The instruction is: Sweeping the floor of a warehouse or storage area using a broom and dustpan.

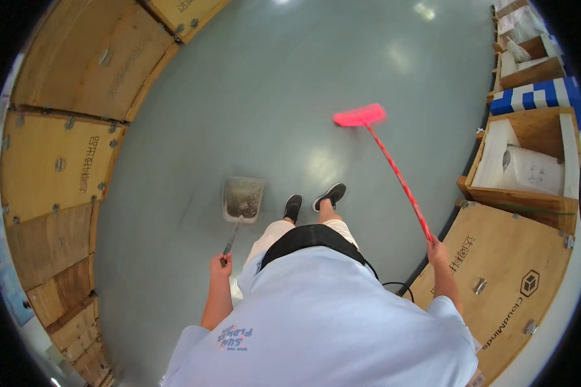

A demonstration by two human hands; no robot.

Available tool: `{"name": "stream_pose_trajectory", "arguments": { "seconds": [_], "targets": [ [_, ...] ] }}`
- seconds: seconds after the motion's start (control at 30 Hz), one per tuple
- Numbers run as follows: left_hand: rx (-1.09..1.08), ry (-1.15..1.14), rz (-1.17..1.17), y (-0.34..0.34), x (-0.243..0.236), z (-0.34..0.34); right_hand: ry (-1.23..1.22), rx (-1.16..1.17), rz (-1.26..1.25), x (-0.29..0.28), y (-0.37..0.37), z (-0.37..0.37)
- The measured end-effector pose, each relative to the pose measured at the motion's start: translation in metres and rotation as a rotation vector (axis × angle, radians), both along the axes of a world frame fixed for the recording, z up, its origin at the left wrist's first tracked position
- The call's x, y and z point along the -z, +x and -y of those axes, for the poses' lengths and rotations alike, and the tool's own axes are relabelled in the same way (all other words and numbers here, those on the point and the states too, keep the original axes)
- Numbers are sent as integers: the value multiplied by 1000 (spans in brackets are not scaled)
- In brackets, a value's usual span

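My left hand [221, 264] grips the long handle of a grey dustpan [243, 199]. The pan rests on the grey floor just left of my black shoes [313, 201] and holds some dirt and debris. My right hand [436, 250] holds the top of a red broom stick [399, 178]. The stick slants up and to the left to its pink-red bristle head [359, 115], which looks blurred and lies on the floor well ahead of my feet. The broom head is apart from the dustpan, up and to its right.
Large closed plywood crates [64, 155] line the left side. On the right stand a closed crate [497, 284], an open crate with white wrapped goods [529, 169], and a blue-and-white striped cover [539, 95]. A black cable [397, 287] lies by the right crate.
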State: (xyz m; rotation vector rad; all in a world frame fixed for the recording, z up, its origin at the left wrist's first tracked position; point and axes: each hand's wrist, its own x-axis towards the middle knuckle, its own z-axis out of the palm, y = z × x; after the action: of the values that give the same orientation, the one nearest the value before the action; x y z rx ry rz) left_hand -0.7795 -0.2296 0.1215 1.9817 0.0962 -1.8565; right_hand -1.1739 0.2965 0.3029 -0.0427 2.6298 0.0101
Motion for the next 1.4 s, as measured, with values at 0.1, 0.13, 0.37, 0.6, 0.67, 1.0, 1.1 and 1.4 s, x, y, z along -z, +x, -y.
{"name": "stream_pose_trajectory", "arguments": {
  "seconds": [0.1, 0.13, 0.37, 0.6, 0.67, 1.0, 1.1, 1.4],
  "targets": [
    [-18, 11, 7, -6, -6, -9, -151, 0, 53, 18, -32, 50],
    [-40, 20, 13, -8, -4, -10, -201, -4, 58, 34, -46, 72],
    [68, -18, 58, -73, -59, -45, -148, -382, 186, 119, -156, 245],
    [127, -7, -19, -77, -67, -54, -93, -358, 221, 149, -229, 254],
    [163, -51, -16, -83, -68, -61, -115, -271, 197, 146, -235, 213],
    [831, -192, -128, -130, -11, -17, -194, 372, 47, 148, -110, -28],
    [1169, -294, -157, -138, 21, 18, -314, 659, 106, 123, -22, -42],
    [859, 35, -87, -231, 12, 21, -329, 786, -49, 86, 296, 0]
  ]
}}
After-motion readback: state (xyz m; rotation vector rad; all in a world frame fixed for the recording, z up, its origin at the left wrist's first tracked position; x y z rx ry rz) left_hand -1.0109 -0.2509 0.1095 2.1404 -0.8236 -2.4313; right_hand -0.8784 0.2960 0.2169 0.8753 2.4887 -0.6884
